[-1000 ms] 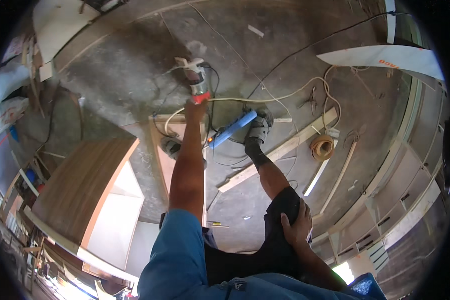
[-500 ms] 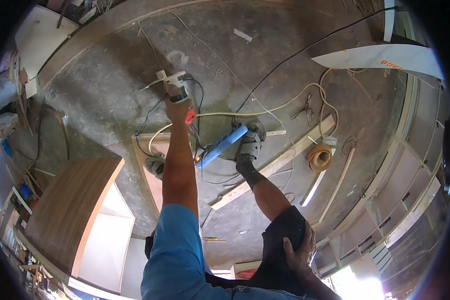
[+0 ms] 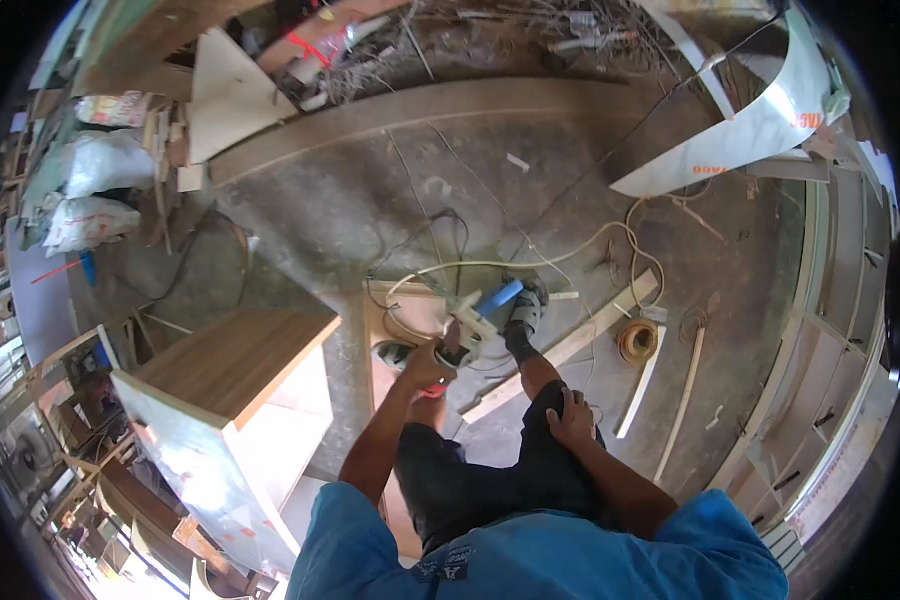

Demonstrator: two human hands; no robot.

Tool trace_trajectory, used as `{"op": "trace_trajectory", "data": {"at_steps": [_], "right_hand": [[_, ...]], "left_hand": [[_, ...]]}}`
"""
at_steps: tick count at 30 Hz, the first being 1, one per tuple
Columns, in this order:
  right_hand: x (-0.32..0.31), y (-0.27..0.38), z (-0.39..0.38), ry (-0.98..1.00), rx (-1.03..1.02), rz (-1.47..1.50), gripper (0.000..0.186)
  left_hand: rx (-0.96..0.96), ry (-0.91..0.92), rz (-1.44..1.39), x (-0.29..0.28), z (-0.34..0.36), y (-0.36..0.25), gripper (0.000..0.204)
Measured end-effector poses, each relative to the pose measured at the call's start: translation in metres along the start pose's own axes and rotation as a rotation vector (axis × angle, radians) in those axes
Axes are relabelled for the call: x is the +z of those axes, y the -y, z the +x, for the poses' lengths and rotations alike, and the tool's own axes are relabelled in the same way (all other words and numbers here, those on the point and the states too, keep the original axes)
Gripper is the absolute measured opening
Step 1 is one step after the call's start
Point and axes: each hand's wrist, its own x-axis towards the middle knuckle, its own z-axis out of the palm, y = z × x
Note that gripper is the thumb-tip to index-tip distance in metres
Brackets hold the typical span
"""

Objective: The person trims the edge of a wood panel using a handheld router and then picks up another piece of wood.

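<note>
My left hand (image 3: 437, 366) is wrapped round the dark grip of a pale grey hand-held tool (image 3: 473, 318) with a red part at its lower end; its exact kind is not plain. The tool is held above the floor, in front of my left leg. It partly hides a long blue bar-like thing (image 3: 501, 297) lying by my right foot. My right hand (image 3: 572, 420) rests on my right thigh, fingers stretched out and holding nothing. Under my left foot is a pinkish board (image 3: 385, 312). A pale yellow hose (image 3: 530, 264) curves across the floor past the tool.
A wood-topped cabinet (image 3: 240, 360) stands at my left. On my right lie a long plank (image 3: 580, 343), a brown roll of edging strip (image 3: 637, 342) and thin strips (image 3: 682, 400). A white curved sheet (image 3: 710, 160) leans far right; white sacks (image 3: 110, 165) are piled far left.
My left hand has drawn the tool back toward my body, from far out over the floor. My view has lifted, showing more of the room. The right hand stays on my leg.
</note>
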Motion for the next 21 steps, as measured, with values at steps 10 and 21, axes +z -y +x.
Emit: {"op": "trace_trajectory", "data": {"at_steps": [10,21], "right_hand": [[-0.176,0.126,-0.003,0.245,-0.386,0.631,0.032],[-0.435,0.26,-0.155,-0.032,-0.947,0.432,0.033]], "left_hand": [[0.077,0.054,-1.119,-0.066,-0.17,-0.181,0.047],[0.533,-0.003,-0.86,-0.135,-0.302,-0.391,0.05]]}}
